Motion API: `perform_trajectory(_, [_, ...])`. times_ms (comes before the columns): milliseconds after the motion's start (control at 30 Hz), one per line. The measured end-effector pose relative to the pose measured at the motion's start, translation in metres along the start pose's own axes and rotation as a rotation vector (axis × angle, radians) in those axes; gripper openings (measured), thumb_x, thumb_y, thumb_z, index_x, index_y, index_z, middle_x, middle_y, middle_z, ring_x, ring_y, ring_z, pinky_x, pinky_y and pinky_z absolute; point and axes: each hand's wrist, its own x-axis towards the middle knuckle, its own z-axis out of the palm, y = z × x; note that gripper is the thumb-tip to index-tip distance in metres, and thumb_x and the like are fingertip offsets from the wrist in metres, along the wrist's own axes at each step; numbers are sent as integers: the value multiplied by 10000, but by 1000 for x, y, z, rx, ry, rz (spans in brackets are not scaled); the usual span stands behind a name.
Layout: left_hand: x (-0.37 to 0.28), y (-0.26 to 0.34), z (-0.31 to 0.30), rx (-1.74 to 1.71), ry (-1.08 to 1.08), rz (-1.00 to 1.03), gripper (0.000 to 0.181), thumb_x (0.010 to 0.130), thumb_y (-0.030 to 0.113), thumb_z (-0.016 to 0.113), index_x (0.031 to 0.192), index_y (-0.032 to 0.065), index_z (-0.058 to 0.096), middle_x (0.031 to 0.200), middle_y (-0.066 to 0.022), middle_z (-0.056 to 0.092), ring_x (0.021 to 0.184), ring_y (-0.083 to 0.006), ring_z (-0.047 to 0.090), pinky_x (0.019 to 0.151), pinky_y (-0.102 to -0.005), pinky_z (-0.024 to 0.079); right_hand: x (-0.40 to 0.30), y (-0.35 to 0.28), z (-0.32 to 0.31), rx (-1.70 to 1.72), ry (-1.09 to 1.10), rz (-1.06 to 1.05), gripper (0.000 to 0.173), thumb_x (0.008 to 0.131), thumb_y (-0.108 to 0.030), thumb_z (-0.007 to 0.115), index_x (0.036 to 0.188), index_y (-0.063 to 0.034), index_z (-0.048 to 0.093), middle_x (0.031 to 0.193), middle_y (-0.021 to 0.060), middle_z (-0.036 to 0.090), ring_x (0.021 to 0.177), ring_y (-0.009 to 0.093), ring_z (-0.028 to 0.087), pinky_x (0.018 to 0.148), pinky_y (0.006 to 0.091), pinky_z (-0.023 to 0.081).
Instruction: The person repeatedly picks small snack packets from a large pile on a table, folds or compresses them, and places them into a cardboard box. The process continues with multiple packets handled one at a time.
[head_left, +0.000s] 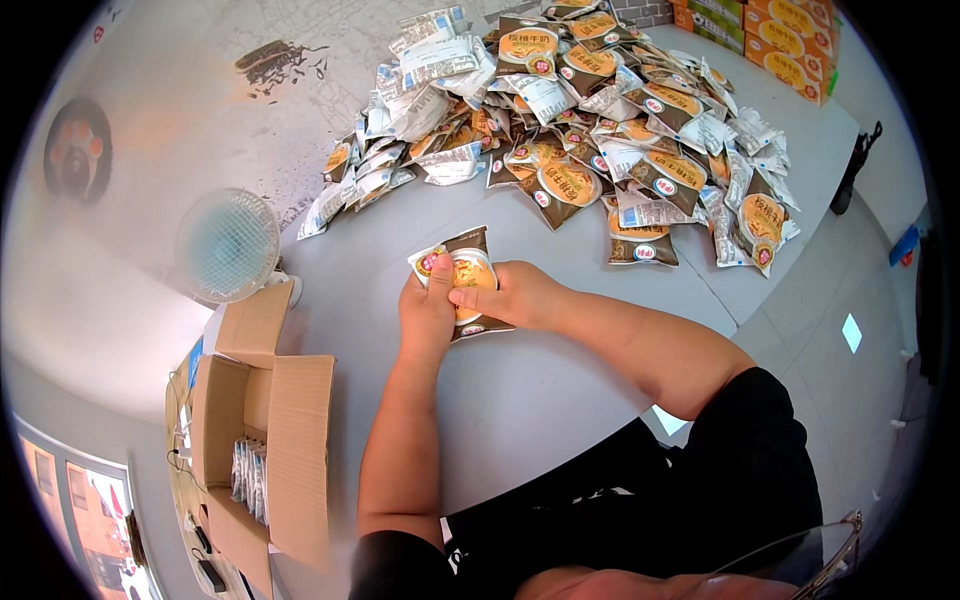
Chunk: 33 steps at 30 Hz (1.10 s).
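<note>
Between both hands, above the grey table (517, 390), is a brown and orange milk pouch (468, 271) with a white printed back. My left hand (427, 307) grips its left side, thumb flat across the front. From the other side my right hand (517, 294) holds it, its thumb pointing left over the printed bowl. A big heap of similar pouches (566, 184) lies beyond my hands, some face up, others showing white backs. To my left stands an open cardboard box (300, 450) with several pouches (250, 472) on edge in a row inside.
Orange and green printed cartons (787, 45) are stacked at the far right. A fan with a round guard (229, 244) stands behind the cardboard box, near the wall. Beyond the box, a wooden surface (180, 427) carries cables and a black adapter (210, 576). The table's right edge borders a tiled floor (810, 322).
</note>
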Motion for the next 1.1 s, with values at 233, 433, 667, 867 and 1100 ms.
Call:
perform_trajectory(233, [1, -6, -5, 152, 23, 102, 397, 1034, 358, 503, 1062, -19, 623, 934, -65, 674, 801, -118, 625, 716, -275, 529, 3, 3, -2, -18, -44, 42, 546, 883, -598, 614, 936, -62, 705, 779, 52, 679, 736, 169, 638, 682, 306, 502])
perform_trajectory(433, [0, -2, -4, 73, 16, 29, 449, 1030, 409, 490, 1099, -19, 606, 986, -76, 663, 852, -129, 622, 741, -283, 529, 8, 11, 2, 130, -33, -157, 365, 942, -433, 619, 1045, -89, 684, 847, 21, 665, 765, 130, 605, 717, 294, 488])
perform_trajectory(667, [-1, 1, -3, -62, -3, -46, 522, 1007, 455, 509, 1193, -32, 536, 1036, -119, 650, 868, -185, 662, 754, -313, 563, 3, 3, -1, 276, -126, -81, 322, 961, -357, 621, 1111, -74, 656, 918, 0, 663, 797, 94, 589, 728, 275, 483])
perform_trajectory(867, [2, -1, -1, -276, 95, -106, 455, 1039, 417, 439, 1177, -4, 541, 1036, -101, 644, 879, -192, 661, 735, -327, 561, 7, 2, -6, 252, -97, 62, 414, 919, -405, 680, 1100, -36, 625, 884, 15, 647, 740, 84, 573, 662, 252, 477])
perform_trajectory(1100, [4, -1, 0, -542, 141, -93, 388, 1058, 357, 394, 1236, 39, 528, 1123, -86, 641, 999, -210, 643, 838, -372, 531, 12, 13, 3, 350, 125, -61, 444, 876, -428, 717, 1003, -13, 624, 844, 41, 641, 718, 99, 566, 633, 257, 472])
